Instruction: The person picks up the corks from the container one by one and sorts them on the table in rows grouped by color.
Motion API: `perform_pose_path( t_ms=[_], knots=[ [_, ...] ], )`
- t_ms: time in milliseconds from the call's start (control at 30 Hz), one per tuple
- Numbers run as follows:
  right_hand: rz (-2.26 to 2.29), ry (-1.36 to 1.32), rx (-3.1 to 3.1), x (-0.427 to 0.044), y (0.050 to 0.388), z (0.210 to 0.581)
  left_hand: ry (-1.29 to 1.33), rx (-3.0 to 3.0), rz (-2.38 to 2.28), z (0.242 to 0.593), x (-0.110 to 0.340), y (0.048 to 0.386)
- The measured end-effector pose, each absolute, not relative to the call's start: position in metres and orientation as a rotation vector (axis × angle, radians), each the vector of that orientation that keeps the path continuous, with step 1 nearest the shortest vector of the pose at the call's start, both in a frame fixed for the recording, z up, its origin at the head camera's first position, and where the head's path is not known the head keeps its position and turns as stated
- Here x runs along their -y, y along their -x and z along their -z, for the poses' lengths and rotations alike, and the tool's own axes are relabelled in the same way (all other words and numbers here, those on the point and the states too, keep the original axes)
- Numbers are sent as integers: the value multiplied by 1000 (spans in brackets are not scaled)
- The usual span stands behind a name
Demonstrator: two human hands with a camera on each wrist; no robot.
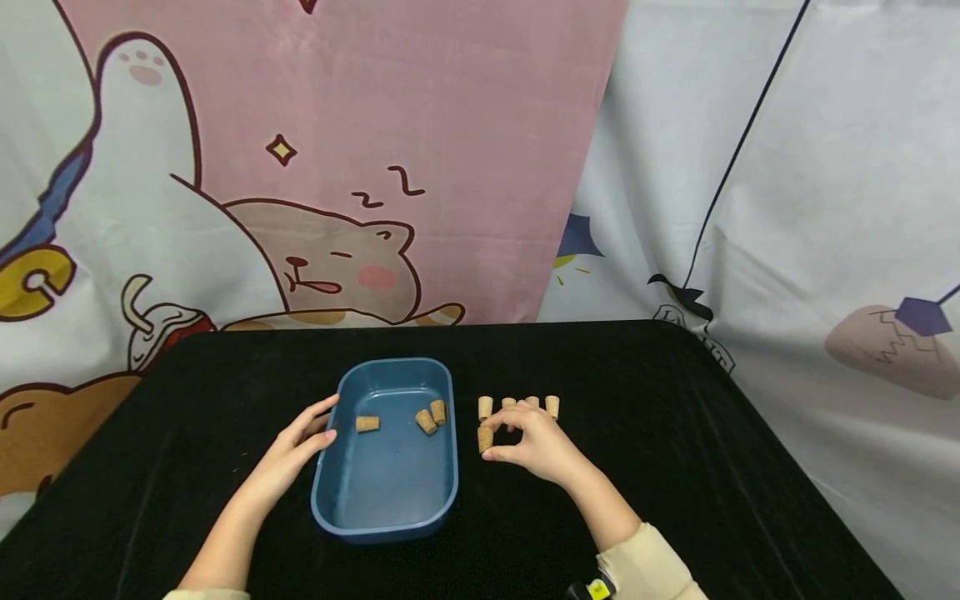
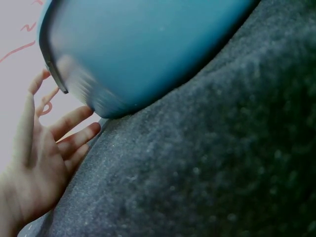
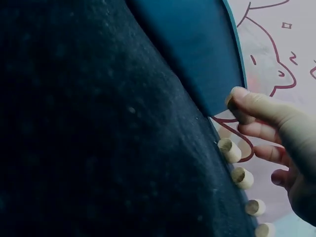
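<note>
My right hand [image 1: 534,440] pinches a cork stopper [image 1: 485,440] between thumb and fingertips, just right of the blue tray [image 1: 386,532]. The pinched cork [image 3: 239,109] shows upright in the right wrist view, its side in shadow. Behind that hand stand several more corks [image 1: 552,406] in a row on the cloth, partly covered by the fingers. Inside the tray lie three corks [image 1: 367,423], one at left and two together at right. My left hand [image 1: 291,454] rests against the tray's left side. In the left wrist view, that hand [image 2: 47,163] has its fingers extended toward the outer wall.
A black cloth [image 1: 675,500] covers the table. Beyond its back edge hangs a printed curtain [image 1: 480,167] with cartoon animals. The row of corks [image 3: 242,177] stands near the tray's right side.
</note>
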State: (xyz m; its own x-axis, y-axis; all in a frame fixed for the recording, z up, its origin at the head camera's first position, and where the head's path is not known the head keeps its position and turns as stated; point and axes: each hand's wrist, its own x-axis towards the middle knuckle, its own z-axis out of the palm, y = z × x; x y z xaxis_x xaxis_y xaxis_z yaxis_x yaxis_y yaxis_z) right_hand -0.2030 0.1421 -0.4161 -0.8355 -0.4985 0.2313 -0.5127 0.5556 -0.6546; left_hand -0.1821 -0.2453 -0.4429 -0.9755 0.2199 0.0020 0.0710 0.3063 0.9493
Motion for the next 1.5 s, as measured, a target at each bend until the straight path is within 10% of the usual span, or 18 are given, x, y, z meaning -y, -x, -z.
perform_pose_path(
  t_ms=[833, 1500],
  knots=[
    [-1039, -893, 2875, -146, 208, 435, -268, -2430, -1773, 444, 244, 181],
    [-710, -1030, 2683, -101, 217, 360, -225, -2436, -1752, 444, 245, 183]
  ],
)
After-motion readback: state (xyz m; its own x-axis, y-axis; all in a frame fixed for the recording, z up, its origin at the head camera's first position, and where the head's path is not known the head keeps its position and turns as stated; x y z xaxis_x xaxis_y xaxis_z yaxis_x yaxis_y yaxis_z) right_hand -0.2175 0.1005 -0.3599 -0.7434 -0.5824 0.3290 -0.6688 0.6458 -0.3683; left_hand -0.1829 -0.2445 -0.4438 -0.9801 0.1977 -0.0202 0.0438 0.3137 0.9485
